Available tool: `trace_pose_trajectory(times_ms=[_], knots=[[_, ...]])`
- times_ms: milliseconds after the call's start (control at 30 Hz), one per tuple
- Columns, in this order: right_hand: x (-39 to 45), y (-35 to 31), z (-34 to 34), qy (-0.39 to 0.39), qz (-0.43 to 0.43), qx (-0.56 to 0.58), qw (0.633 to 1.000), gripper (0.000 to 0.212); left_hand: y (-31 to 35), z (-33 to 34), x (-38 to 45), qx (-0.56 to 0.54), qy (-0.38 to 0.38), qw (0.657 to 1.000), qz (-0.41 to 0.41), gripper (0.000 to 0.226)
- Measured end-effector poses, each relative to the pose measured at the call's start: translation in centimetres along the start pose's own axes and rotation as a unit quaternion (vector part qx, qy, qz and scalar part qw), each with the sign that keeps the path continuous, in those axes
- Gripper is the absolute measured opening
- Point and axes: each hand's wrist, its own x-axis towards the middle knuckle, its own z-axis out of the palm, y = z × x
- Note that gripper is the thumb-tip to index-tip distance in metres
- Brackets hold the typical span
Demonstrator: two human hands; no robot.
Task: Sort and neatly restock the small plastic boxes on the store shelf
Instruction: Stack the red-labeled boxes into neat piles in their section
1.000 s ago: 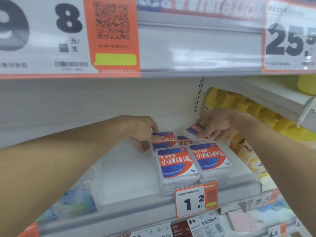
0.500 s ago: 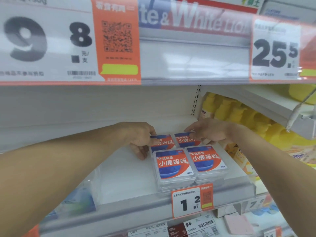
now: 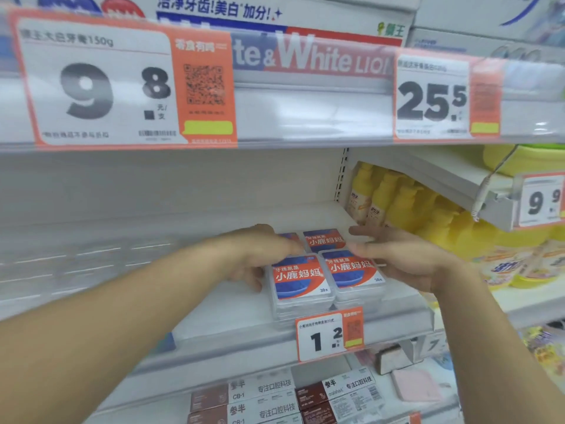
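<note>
**Two hands by the little boxes**

Four small boxes (image 3: 301,278) sat in two rows near the front of the white shelf (image 3: 220,313). The left hand (image 3: 256,255) touched their left side, fingers loosely bent. The right hand (image 3: 394,255) lay spread flat against their right side.

Four small plastic boxes (image 3: 301,278) with red-and-blue labels are seen in two rows near the front edge of a white shelf (image 3: 214,313), above a 1.2 price tag (image 3: 328,333). The group is flanked by both hands: the left hand (image 3: 256,255) is laid against its left side, the right hand (image 3: 397,258) against its right, fingers extended. Yellow bottles (image 3: 388,197) are visible beyond the right end.
</note>
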Motion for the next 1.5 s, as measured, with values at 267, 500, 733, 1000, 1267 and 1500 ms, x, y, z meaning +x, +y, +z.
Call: trace_pose_trajectory(times_ms=[267, 500, 733, 1000, 1267, 1500], knots=[[-1.4, 1.1, 1.9, 0.029, -0.013, 0.040, 0.999, 0.061, -3.4, 5.3, -1.4, -0.235, 0.166, 0.955, 0.071, 0.024], [-1.4, 1.4, 2.7, 0.045, -0.012, 0.114, 0.992, 0.010, -3.0, 7.7, -2.3, -0.314, 0.222, 0.920, 0.077, 0.016], [-0.5, 2.2, 2.7, 0.047, -0.026, 0.107, 0.993, 0.033, -2.4, 8.0, -2.5, -0.309, 0.196, 0.928, 0.071, 0.018], [0.0, 2.8, 2.4, 0.056, -0.042, -0.009, 0.998, 0.051, -2.6, 7.4, -2.4, -0.311, 0.193, 0.927, 0.078, 0.027], [-1.4, 2.1, 2.1, 0.078, -0.091, -0.102, 0.988, 0.070, -2.7, 7.1, -2.4, -0.226, 0.223, 0.943, 0.098, 0.033], [-2.7, 1.7, 0.2, -0.028, -0.153, -0.232, 0.960, 0.099, -3.9, 6.2, -3.3, 0.124, 0.221, 0.937, 0.239, 0.089]])
